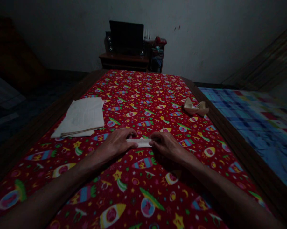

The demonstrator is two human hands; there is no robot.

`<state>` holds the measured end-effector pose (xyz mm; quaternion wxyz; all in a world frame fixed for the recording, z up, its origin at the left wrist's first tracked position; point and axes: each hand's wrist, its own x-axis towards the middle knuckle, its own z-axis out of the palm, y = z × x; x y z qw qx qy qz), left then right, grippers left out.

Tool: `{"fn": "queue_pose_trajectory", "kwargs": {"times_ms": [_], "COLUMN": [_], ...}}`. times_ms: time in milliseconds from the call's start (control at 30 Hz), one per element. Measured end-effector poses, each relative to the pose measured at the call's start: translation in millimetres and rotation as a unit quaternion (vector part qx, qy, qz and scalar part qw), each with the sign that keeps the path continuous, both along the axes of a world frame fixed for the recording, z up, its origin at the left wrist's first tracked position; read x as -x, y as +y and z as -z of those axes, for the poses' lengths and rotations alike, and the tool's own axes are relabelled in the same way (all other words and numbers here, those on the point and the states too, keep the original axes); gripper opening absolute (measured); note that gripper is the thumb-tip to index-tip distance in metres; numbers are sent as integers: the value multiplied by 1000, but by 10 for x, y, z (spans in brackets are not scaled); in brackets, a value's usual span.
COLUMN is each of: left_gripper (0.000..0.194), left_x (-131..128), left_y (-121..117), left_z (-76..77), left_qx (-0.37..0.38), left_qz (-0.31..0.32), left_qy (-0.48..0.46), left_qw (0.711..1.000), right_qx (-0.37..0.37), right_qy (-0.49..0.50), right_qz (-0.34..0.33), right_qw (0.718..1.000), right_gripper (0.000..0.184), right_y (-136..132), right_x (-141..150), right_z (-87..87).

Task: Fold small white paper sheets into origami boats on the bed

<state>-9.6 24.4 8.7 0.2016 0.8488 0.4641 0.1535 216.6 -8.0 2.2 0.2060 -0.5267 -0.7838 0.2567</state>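
Observation:
Between my two hands lies a narrow folded strip of white paper (143,143), just above the red patterned cloth. My left hand (121,140) pinches its left end, thumb on the near side and fingers behind. At the right end, my right hand (164,143) grips the strip in the same way, fingers curled. Left of my hands rests a stack of whitish paper sheets (85,114), its near edge showing brownish layers. A folded paper shape (195,108), beige with pointed sides, sits toward the right edge of the cloth.
The red cloth (143,181) with rockets and stars covers a long surface with dark wooden edges (231,140). Beyond it, a dark monitor (126,36) stands on a wooden cabinet (124,59) by the wall. A blue checked sheet (253,121) spreads at the right.

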Motion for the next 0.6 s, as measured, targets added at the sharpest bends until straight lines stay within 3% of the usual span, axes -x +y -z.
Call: {"fn": "queue_pose_trajectory", "kwargs": {"times_ms": [100, 233, 367, 467, 600], "left_gripper": [36, 35, 38, 29, 20], "left_x": [35, 50, 64, 82, 78], "left_y": [-84, -203, -152, -51, 14], "left_z": [36, 89, 119, 102, 88], "left_qx": [-103, -132, -68, -7, -32], "left_qz": [55, 112, 50, 4, -3], "left_qy": [-23, -36, -86, -122, -146], "left_qw": [993, 984, 993, 993, 989], "right_qx": [1, -15, -22, -17, -39], "right_qy": [-7, -4, 8, 16, 35], "right_qz": [-3, 1, 13, 36, 51], "right_qw": [1000, 1000, 1000, 999, 997], "right_gripper": [13, 16, 17, 19, 23], "right_y": [-10, -38, -38, -34, -40], "right_x": [4, 11, 18, 30, 41], "right_z": [-17, -18, 9, 26, 56]}}
